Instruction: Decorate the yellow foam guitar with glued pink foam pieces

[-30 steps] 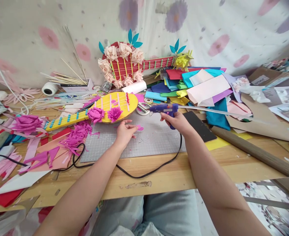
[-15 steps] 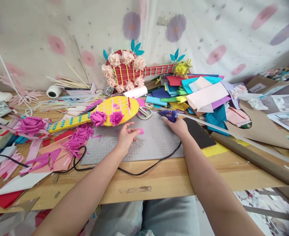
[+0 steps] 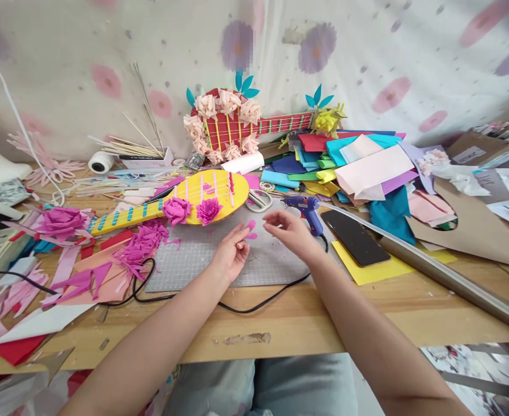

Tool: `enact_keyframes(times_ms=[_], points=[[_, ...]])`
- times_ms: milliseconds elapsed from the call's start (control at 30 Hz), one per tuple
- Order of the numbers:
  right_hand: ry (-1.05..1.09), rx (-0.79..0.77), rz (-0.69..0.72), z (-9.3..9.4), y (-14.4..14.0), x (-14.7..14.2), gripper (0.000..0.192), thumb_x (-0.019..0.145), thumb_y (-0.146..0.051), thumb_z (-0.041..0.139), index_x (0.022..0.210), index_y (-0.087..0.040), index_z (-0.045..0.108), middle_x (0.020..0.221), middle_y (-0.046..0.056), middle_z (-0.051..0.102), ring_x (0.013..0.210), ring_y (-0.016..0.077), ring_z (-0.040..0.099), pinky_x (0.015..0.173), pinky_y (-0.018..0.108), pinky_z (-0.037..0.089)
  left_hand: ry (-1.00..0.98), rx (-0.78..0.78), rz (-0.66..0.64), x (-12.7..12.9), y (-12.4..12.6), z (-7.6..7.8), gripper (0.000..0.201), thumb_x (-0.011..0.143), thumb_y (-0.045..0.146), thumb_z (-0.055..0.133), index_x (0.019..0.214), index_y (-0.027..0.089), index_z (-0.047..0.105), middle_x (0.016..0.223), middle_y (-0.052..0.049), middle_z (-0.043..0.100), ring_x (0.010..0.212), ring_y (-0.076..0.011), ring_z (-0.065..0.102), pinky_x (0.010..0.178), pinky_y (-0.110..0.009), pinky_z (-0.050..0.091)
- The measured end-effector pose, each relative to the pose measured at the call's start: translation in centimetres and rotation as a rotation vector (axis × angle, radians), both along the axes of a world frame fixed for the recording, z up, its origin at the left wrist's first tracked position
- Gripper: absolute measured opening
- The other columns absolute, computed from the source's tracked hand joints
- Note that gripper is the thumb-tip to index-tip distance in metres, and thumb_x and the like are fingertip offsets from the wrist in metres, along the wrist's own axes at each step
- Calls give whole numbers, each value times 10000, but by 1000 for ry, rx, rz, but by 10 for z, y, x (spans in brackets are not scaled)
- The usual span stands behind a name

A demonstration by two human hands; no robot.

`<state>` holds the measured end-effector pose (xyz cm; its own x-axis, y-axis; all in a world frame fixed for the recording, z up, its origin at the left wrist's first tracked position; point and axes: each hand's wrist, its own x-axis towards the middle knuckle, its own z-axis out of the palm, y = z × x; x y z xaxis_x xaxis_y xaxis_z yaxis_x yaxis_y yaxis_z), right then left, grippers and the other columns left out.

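Between the fingertips of my left hand (image 3: 231, 249) is a small pink paper petal (image 3: 251, 229), held just above the grey cutting mat (image 3: 275, 260). My right hand (image 3: 289, 231) hovers close to the petal, fingers loosely bent and apart, with nothing visible in them. Just beyond it the blue glue gun (image 3: 308, 212) rests on the mat, a clear glue stick (image 3: 349, 214) running out of its back. Behind my left hand lies a yellow paper guitar (image 3: 232, 193) with two magenta flowers (image 3: 210, 211) on it. Scissors (image 3: 259, 200) lie beside the guitar.
A black phone (image 3: 356, 238) lies on yellow paper at the right. The black cord (image 3: 254, 311) loops across the table front. Coloured paper (image 3: 369, 170) is piled at back right, pink scraps (image 3: 137, 248) lie left, and a red guitar with pale flowers (image 3: 228, 130) leans against the curtain.
My right hand has let go of the glue gun and moved left toward the petal. The glue gun now rests on the mat. My left hand still pinches the petal, its palm turned up more.
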<state>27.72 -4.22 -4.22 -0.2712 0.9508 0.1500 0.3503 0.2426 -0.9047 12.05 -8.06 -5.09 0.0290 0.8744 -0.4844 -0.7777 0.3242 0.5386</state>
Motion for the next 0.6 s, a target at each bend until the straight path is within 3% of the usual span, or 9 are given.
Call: enact_keyframes(times_ms=[67,167,333,600], points=[[184,-17,16,-6,-6,-22,256,699,-381,609,884,-211,559,851,26,606,803,159,567,703,298,460,-12,-14,13,-1,2,0,203,750,37,610,913,157,633,755,31,648,358,51,376,390,-58,428],[290,-39,23,-10,-12,-40,244,687,-364,626,863,-207,561,874,27,605,804,148,559,730,301,466,-45,-33,37,-2,2,1,223,772,32,589,948,160,637,673,52,612,345,50,378,374,-45,406],[340,-26,-34,-16,-15,-47,248,672,-359,640,849,-207,557,869,27,592,784,141,541,729,293,465,-97,-25,82,-2,0,1,230,793,27,567,970,160,628,671,57,606,346,53,377,383,-41,406],[405,-69,-137,-18,-14,-54,217,683,-392,611,791,-212,556,820,22,599,731,144,548,679,292,480,17,32,58,5,0,-2,321,757,57,607,1052,182,598,658,51,608,380,22,412,444,-89,450]])
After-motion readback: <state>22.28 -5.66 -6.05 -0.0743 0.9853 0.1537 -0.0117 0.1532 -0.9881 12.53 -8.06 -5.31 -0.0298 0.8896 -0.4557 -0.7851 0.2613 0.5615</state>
